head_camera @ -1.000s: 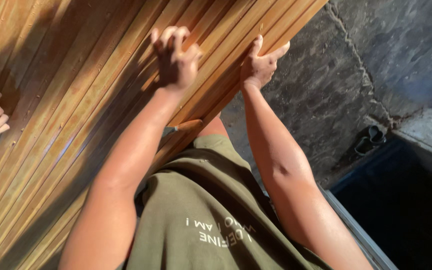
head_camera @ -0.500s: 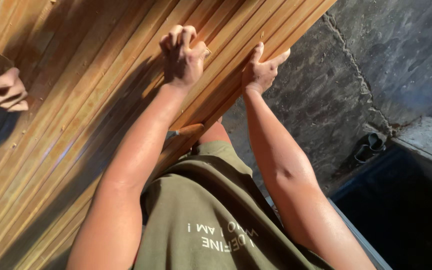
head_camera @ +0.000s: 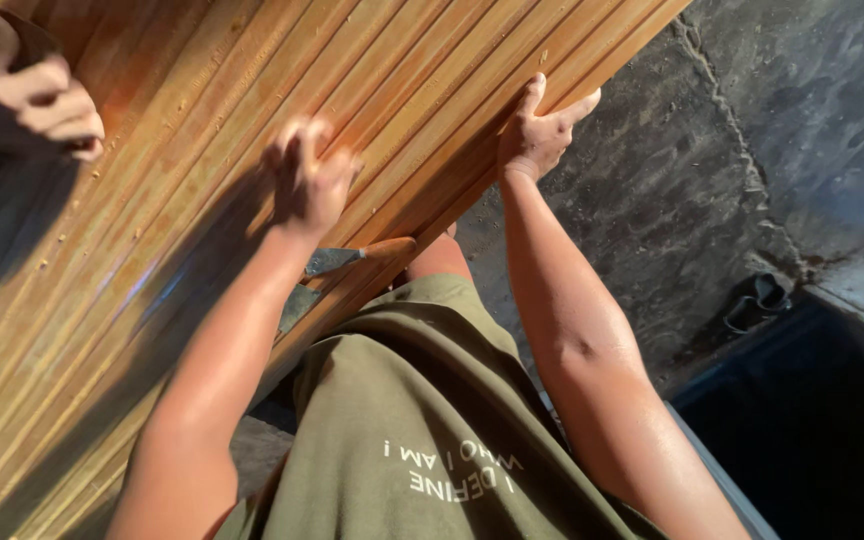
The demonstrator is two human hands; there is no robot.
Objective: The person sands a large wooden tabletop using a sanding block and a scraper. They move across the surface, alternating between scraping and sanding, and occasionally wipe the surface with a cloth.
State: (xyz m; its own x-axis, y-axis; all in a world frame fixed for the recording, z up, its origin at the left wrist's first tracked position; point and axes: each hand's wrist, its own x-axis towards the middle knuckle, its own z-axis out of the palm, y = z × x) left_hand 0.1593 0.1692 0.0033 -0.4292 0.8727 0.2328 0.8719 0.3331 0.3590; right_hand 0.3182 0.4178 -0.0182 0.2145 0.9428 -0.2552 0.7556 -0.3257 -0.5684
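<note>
The right hand [head_camera: 540,128] is clamped on the lower edge of a stack of long ribbed orange-brown wooden slats [head_camera: 252,200], thumb over the face, fingers beneath. The left hand [head_camera: 307,185] lies on the slat faces with fingers curled; it is blurred, so whether it grips cannot be told. The stack slopes across the upper left of view, above the olive shirt [head_camera: 422,430]. Another person's hand [head_camera: 37,105] rests at its upper left edge. Judgement: both hands should bear evenly to prevent slats sliding. Grey rough wall [head_camera: 752,130] stands right.

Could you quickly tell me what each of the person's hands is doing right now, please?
Left hand: blurred, fingers curled on the ribbed wooden panel; grip cannot be told.
Right hand: closed on the panel's edge.
</note>
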